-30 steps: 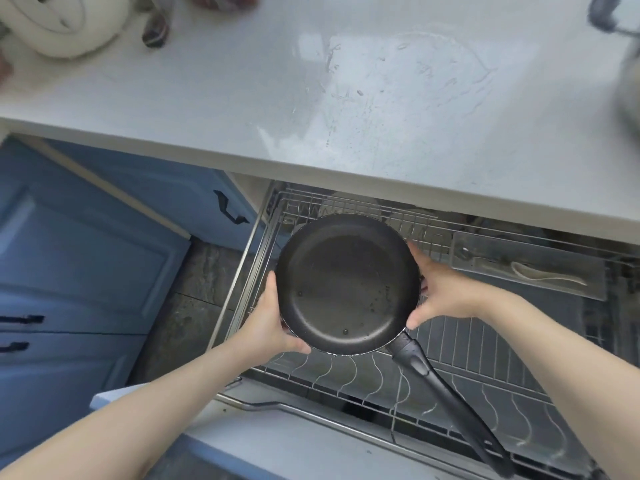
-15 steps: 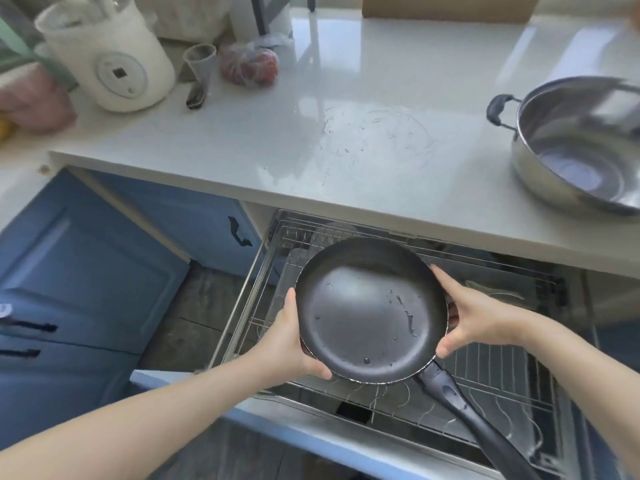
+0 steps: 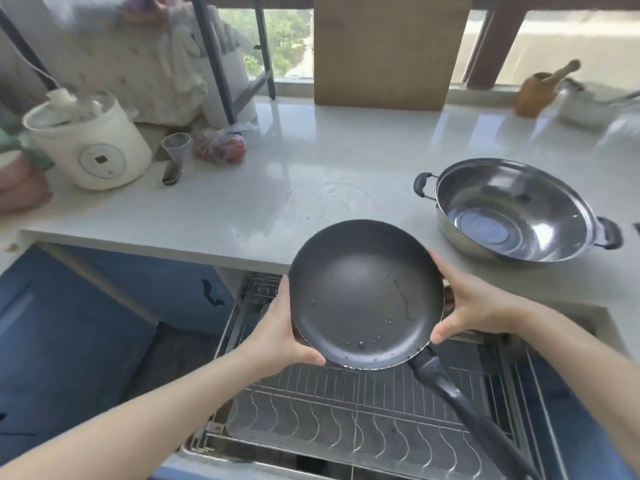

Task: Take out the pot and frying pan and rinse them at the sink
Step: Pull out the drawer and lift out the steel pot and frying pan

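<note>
A black frying pan point(image 3: 360, 292) hangs level above the pulled-out wire rack drawer point(image 3: 346, 420), its far rim over the counter's front edge. Its long black handle points toward the lower right. My left hand point(image 3: 280, 327) grips the pan's left rim, thumb on the near edge. My right hand point(image 3: 474, 303) grips the right rim, fingers curled round it. A few water drops lie inside the pan. The steel pot point(image 3: 512, 209) with two black handles stands on the white countertop point(image 3: 277, 188) at the right, empty and apart from both hands.
A white rice cooker point(image 3: 90, 143), a clear cup point(image 3: 176, 147) and a bag of red produce point(image 3: 221, 147) stand at the counter's left. A wooden board point(image 3: 388, 46) leans at the window. A wooden jar point(image 3: 536, 91) sits far right. Blue cabinet doors point(image 3: 69, 334) lie left of the drawer.
Both hands have raised the frying pan from the rack drawer up to counter height. The view has tilted upward, bringing the pot and the window into sight.
</note>
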Tool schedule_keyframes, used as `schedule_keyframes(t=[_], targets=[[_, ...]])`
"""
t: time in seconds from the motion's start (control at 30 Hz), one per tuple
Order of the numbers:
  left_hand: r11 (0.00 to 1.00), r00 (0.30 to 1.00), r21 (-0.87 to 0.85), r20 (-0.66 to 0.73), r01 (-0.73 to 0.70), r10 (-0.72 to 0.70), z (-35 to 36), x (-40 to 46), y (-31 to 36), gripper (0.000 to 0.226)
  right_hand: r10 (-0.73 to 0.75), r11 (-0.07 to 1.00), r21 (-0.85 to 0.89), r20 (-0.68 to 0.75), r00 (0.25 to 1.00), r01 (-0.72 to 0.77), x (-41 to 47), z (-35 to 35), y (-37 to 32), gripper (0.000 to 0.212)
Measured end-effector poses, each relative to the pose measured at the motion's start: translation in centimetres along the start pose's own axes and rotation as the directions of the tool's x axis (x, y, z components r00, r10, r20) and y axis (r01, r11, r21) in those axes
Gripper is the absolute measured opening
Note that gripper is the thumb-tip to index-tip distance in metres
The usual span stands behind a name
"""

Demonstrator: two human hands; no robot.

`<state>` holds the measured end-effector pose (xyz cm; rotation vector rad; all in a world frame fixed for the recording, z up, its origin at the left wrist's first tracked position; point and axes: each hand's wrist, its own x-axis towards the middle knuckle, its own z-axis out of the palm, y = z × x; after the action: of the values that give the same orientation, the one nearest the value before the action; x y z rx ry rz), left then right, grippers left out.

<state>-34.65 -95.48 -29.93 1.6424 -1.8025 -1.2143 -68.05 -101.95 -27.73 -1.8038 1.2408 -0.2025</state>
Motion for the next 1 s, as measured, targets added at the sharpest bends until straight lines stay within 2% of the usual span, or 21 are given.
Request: schedule_keyframes(t=[0.17,0.3,0.47,0.6,0.73,1.0], targets=[[1.000,1.000,0.016,-0.012,0.006,-0.006,-5.6,5.6,-1.5,0.131,-0.022,1.000,0.009,0.021,1.000,0.022,8.2,-1.8,-2.4,0.124],[0.999,0.999,0.025,-0.028,0.031,-0.030,-9.9,10.0,-2.7,0.124,0.024,1.000,-0.010,0.027,0.999,-0.024,15.1,-3.1,-4.0,0.116],[0.999,0.999,0.045,-0.037,0.022,-0.020,-13.5,15.5,-2.8,0.115,0.099,0.994,-0.047,0.015,0.995,-0.098,21.0,-5.0,-4.3,0.130],[0.999,0.999,0.033,-0.021,0.028,-0.027,-15.0,19.1,-2.9,0.108,0.119,0.991,-0.062,-0.005,0.993,-0.119,24.0,-6.4,-4.2,0.115],[0.996,0.996,0.038,0.001,0.084,-0.085,-16.3,21.3,-3.9,0.111,0.130,0.988,-0.085,0.002,0.992,-0.129,26.3,-7.3,-4.2,0.104],[0.992,0.993,0.041,-0.003,0.118,-0.118,-17.1,22.8,-4.8,0.111,0.094,0.996,-0.007,0.025,0.995,-0.094,27.4,-7.7,-4.4,0.088]])
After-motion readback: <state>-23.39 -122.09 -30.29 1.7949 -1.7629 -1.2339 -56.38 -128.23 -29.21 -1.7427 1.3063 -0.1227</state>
